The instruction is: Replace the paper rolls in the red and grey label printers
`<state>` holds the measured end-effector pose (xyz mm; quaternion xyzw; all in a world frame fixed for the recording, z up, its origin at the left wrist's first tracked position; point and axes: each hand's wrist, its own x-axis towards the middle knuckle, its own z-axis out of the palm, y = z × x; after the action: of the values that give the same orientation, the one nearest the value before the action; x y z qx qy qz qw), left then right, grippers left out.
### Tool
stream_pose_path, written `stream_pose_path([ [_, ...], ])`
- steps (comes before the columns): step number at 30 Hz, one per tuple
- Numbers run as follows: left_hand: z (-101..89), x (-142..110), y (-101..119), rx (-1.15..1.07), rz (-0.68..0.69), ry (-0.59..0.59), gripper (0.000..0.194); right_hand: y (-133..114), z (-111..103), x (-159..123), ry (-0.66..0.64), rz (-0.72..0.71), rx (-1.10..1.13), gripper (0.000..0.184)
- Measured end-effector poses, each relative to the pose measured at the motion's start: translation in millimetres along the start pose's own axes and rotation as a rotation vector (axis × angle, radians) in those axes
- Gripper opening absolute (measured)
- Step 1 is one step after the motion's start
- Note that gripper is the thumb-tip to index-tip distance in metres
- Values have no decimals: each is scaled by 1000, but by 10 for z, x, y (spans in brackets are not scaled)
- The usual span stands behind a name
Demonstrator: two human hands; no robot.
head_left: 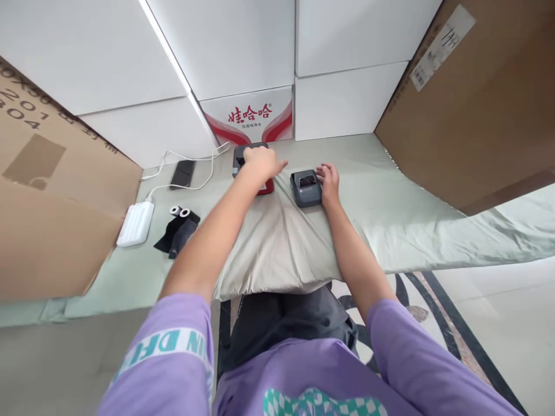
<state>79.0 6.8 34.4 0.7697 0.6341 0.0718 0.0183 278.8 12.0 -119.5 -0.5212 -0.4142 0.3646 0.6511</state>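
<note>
Left grip (pixel 261 163) over dark device (pixel 239 155); right grip (pixel 329 181) beside grey printer (pixel 308 196).

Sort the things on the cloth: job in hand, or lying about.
Likely the job: red item with dark top, under the left hand; grey device, at the right hand.

Likely lying about: dark slab, white block, white cabling, two rolls, dark material.

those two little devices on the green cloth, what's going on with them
Someone has a hand at each. The left hand covers much of a dark device, with red showing at its near end. The right hand is at the right side of a grey device, which sits on the pale green cloth. A white block lies off to the left.
</note>
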Motion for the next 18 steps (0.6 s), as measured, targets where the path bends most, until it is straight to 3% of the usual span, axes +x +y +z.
stream_pose_path([
  [2,236,-250,193,-136,78,166,49,24,15,25,-90,50,68,50],
  [4,568,-504,344,-352,62,264,54,10,17,12,-144,50,101,56],
  [7,1093,-748,447,-687,-58,170,60,-22,0,-20,-167,56,119,60],
  [10,1419,-795,430,-892,-55,147,65,-31,-14,-32,-153,78,135,60],
  [13,1474,-762,363,-955,-65,137,68,-25,-14,-28,-143,84,134,58],
  [18,1375,-747,284,-833,-34,94,70,-16,-11,-28,-154,74,117,61],
])
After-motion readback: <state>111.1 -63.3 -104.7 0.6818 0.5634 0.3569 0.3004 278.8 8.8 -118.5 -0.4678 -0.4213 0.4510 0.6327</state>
